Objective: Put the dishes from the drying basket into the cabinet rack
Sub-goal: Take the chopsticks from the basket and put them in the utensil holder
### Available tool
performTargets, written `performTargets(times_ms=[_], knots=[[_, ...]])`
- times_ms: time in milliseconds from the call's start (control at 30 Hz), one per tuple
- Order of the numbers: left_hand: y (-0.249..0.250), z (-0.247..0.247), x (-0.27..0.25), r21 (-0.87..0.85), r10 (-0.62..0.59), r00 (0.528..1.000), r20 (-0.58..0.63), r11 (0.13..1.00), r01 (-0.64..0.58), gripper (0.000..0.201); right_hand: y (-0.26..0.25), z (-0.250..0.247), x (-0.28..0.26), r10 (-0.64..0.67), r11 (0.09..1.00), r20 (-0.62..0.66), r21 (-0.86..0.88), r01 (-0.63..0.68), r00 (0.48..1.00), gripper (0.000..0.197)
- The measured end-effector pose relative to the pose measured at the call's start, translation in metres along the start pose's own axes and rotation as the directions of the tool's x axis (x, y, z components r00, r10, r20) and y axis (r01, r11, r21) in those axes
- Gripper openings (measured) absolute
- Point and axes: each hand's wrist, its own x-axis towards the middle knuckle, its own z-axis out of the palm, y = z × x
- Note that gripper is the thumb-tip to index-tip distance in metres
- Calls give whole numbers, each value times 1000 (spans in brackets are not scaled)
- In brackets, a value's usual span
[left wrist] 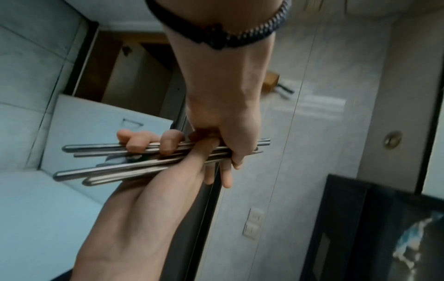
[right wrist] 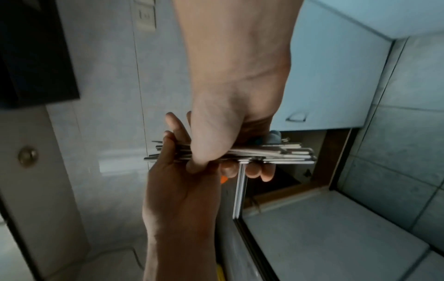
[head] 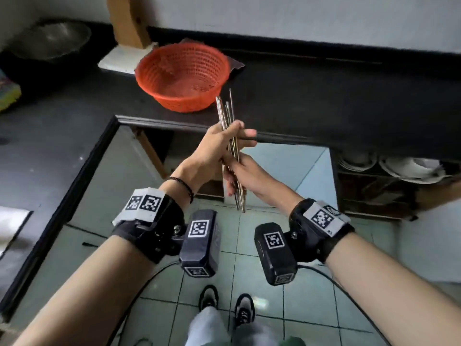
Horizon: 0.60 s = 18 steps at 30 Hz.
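Both hands hold one bundle of several metal chopsticks point(head: 240, 199) upright in front of the black counter. My left hand point(head: 234, 136) grips the bundle near its upper part, and my right hand point(head: 235, 172) grips it just below. In the left wrist view the chopsticks point(left wrist: 115, 171) lie across the frame under my left hand point(left wrist: 223, 144), with my right hand point(left wrist: 168, 176) wrapped round them. The right wrist view shows the chopsticks point(right wrist: 283, 154) under my right hand point(right wrist: 230, 144). The orange drying basket point(head: 184, 101) sits on the counter beyond the hands and looks empty.
White dishes point(head: 411, 168) sit in the cabinet rack point(head: 379, 193) under the counter at the right. A light blue cabinet door point(head: 282, 168) stands open behind the hands. A metal bowl point(head: 52, 41) and a wooden board point(head: 127, 18) are at the back left.
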Motion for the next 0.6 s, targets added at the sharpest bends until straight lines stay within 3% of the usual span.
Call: performTargets(times_ms=[200, 333, 533, 600], knots=[[-35, 95, 23, 96, -62, 953, 297, 995, 35, 13, 31, -74, -63, 58, 995, -244, 87, -38, 968, 30], [-60, 151, 27, 85, -142, 901, 410, 990, 117, 12, 52, -109, -102, 99, 984, -357, 174, -37, 929, 26], [-103, 237, 30, 176, -256, 768, 586, 966, 188, 15, 83, -155, -165, 192, 968, -602, 245, -49, 775, 16], [-115, 267, 28, 219, -302, 730, 613, 953, 210, 19, 93, -173, -189, 191, 965, -624, 263, -27, 758, 16]])
